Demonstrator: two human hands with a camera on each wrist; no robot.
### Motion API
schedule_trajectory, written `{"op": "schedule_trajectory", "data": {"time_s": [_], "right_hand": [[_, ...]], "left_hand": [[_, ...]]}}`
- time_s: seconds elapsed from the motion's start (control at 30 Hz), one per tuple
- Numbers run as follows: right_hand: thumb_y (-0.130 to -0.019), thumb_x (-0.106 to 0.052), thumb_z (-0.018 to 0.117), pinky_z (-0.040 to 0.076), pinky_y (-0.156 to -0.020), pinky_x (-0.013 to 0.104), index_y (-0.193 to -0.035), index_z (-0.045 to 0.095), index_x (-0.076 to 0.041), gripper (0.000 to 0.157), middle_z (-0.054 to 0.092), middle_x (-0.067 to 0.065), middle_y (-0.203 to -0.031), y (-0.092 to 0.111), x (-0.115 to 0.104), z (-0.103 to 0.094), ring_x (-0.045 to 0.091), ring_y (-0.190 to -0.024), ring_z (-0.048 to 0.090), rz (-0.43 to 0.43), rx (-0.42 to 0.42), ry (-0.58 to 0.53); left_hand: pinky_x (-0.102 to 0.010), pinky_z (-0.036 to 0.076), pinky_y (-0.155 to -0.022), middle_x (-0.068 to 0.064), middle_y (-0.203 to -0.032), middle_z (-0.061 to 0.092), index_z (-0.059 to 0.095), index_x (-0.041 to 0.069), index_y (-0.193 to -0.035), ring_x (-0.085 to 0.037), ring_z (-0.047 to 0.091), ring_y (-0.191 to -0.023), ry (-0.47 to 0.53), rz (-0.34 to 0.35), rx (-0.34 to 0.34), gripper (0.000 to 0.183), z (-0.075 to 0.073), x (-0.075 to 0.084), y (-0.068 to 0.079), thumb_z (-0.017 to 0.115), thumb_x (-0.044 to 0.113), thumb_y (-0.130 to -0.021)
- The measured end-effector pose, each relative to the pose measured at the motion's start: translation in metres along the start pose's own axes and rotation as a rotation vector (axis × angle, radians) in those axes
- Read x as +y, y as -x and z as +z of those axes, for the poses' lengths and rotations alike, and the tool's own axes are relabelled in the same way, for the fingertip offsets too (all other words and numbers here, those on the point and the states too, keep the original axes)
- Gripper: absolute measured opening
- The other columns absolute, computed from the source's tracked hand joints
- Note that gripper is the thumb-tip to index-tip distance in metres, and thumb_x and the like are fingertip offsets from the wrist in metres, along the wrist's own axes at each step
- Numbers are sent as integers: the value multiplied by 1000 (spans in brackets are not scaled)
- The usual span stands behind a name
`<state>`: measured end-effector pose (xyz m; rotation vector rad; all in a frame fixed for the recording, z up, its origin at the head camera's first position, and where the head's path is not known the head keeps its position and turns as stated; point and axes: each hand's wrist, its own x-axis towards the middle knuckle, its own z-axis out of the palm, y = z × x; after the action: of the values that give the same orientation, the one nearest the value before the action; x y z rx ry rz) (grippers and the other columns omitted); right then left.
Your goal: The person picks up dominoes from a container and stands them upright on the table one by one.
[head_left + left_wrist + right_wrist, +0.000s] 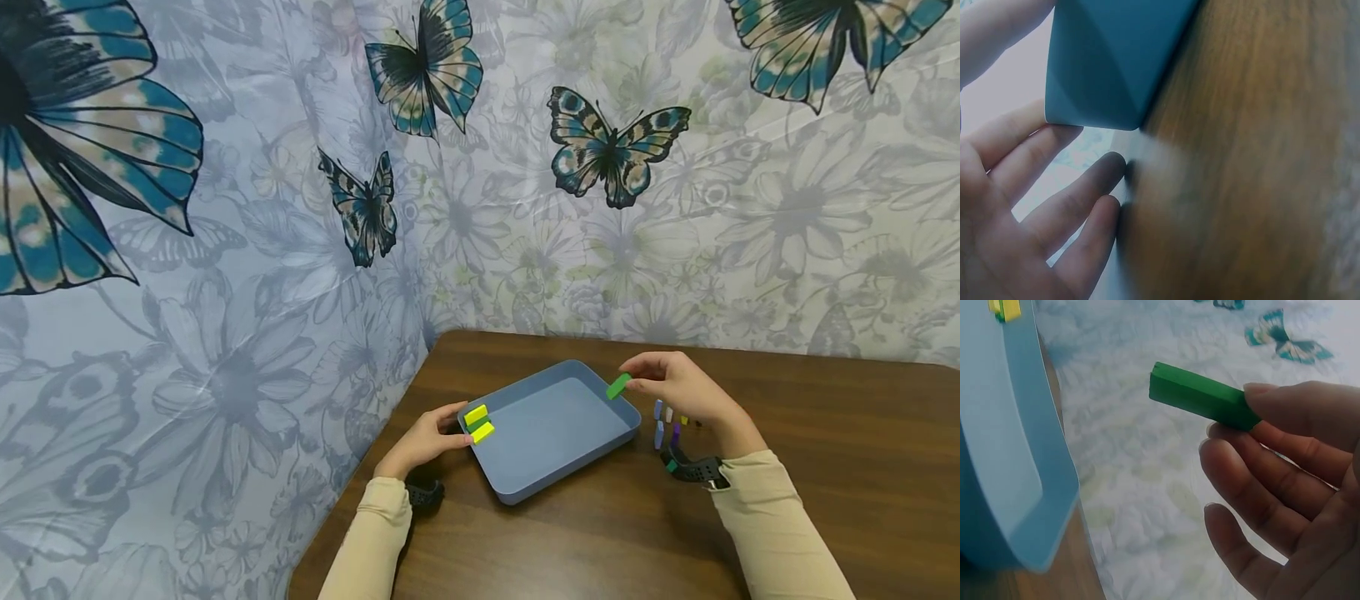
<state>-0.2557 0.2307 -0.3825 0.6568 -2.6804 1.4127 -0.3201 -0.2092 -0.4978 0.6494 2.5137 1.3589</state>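
A grey-blue rectangular tray [551, 433] lies at an angle on the table. My left hand [427, 437] holds its left corner, thumb on the near side and fingers on the far side; in the left wrist view the fingertips [1063, 130] touch the tray's outer wall [1104, 69]. Inside that corner, two yellow blocks [476, 414] lie with a green block [477, 425] between them. Over the tray's right end, my right hand [678, 387] pinches another green block [1200, 394] between thumb and fingers, the block's far part sticking out free.
On the brown wooden table [825, 467], right of the tray and partly below my right hand, lie several small blocks: blue [659, 435], purple [677, 432], white [670, 414] and yellow. Behind the table hangs a butterfly-patterned cloth [510, 267].
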Motion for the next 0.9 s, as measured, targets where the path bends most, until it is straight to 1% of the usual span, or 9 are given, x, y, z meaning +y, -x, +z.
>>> {"op": "schedule_trajectory", "data": {"time_s": [0.13,0.23,0.4,0.6,0.7,0.83,0.9], "right_hand": [[-99,-15,64,56,-76,24,-121,65,4,29,73,18,-105,11,2,-15,2,-87,68,5,31,42],[-99,-15,64,56,-75,25,-123,65,4,31,73,15,-105,18,5,-24,3,-86,68,9,45,58],[-98,-16,66,57,-76,26,-123,65,3,32,74,10,-106,32,12,-38,5,-89,69,61,55,56],[-98,-18,66,56,-72,26,-124,66,2,33,73,12,-109,49,24,-50,4,-85,66,119,43,110],[-97,-19,67,54,-72,25,-123,67,1,32,73,12,-107,54,30,-54,3,-83,65,134,39,147],[-96,-17,68,53,-69,26,-119,68,2,30,73,9,-100,59,39,-57,3,-80,64,135,12,147],[-96,-14,68,54,-67,26,-118,66,6,30,73,10,-97,61,44,-59,5,-77,64,128,-8,122]], "left_hand": [[-57,47,-104,-19,-154,44,44,13,-153,-45,48,-136,-4,-1,9,72,-3,1,-1,75,31,-91],[-57,48,-103,-19,-154,45,45,12,-152,-45,48,-135,-13,3,16,71,-3,2,-1,76,30,-90],[-57,48,-103,-20,-152,47,46,12,-151,-45,50,-134,-8,2,19,71,-2,4,0,77,30,-89],[-57,48,-102,-21,-151,47,46,10,-151,-46,51,-133,0,13,18,72,-1,4,1,77,31,-89],[-57,47,-104,-20,-154,45,45,11,-151,-45,49,-135,10,4,7,74,-1,3,2,77,33,-89],[-58,45,-107,-17,-157,41,44,15,-152,-45,45,-138,16,-11,-3,75,-1,3,3,77,36,-89],[-58,45,-107,-18,-157,41,44,14,-152,-46,45,-138,12,-7,-1,75,-1,4,3,77,36,-89]]}}
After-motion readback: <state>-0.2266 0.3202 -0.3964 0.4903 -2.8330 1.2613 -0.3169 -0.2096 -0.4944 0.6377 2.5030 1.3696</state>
